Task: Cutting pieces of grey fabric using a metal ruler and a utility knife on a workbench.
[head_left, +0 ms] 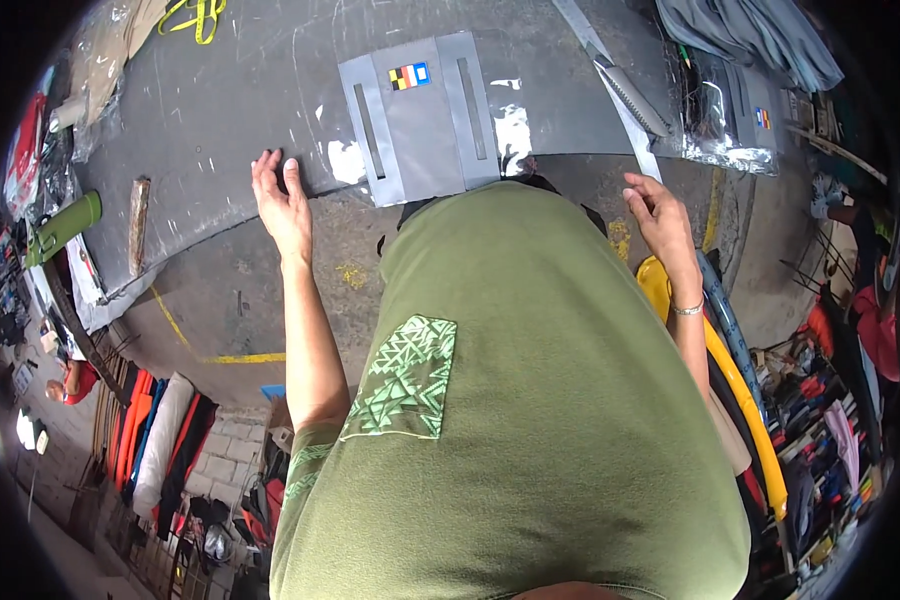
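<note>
A grey fabric panel (420, 130) lies on the dark table in front of me, its lower end at the table edge by my body. It has two lengthwise side strips, each with a dark slot, and a small multicoloured patch (408, 76) near its far end. Left of the panel, my left hand (284, 210) is at the table edge, fingers apart and holding nothing. On the other side, my right hand (662, 228) hangs just off the edge, fingers loosely bent and apart, with nothing visible in it. Nearest to it is the end of a long pale-grey strip (638, 148).
A long dark tool with a ridged edge (632, 98) lies across the strip. Folded grey fabric (755, 40) and plastic-wrapped grey pieces (720, 120) are at the right. A yellow tape (202, 20), brown stick (138, 225) and green roll (65, 228) lie left. Fabric rolls (165, 445) stand behind.
</note>
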A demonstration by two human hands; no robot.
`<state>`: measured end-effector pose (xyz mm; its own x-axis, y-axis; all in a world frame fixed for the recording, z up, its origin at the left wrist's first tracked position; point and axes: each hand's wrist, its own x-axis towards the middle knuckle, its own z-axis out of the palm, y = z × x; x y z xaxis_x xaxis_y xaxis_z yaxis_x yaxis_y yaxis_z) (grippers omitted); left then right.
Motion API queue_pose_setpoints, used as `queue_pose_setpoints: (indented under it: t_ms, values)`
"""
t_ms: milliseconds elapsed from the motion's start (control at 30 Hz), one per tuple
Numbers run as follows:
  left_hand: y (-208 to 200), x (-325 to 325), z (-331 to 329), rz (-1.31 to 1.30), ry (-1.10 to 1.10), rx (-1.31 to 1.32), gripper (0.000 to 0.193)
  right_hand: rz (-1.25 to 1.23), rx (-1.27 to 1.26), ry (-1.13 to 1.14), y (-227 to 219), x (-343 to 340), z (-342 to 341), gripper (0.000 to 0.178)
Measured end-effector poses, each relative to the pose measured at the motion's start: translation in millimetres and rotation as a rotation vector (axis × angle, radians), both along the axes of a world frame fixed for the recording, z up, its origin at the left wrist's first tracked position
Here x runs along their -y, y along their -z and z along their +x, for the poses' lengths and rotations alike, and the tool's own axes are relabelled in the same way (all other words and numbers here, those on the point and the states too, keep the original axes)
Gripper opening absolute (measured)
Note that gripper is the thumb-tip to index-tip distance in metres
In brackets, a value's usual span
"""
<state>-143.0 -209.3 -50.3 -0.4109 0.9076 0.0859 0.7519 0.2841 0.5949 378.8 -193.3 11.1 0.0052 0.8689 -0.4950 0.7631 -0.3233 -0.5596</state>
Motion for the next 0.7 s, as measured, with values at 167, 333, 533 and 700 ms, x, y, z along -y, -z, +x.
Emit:
queue_pose_setpoints:
  t_ms: [167, 333, 533, 700]
  values:
    - [-10, 23, 28, -0.027, -0.147, 0.032, 0.036, 0.072, -0.050, -0.028, 7, -1, 9, 0.028]
    - [4, 56, 56, 0.045, -0.245, 0.296, 0.032, 0.128, -0.071, -0.063, 5, -13, 24, 0.026]
    - [28, 85, 95, 0.050, -0.471, 0.849, 0.051, 0.195, -0.128, -0.108, 0, -51, 35, 0.026]
    - [21, 75, 146, 0.063, -0.615, 1.369, 0.069, 0.474, -0.167, -0.191, 26, -102, 26, 0.034]
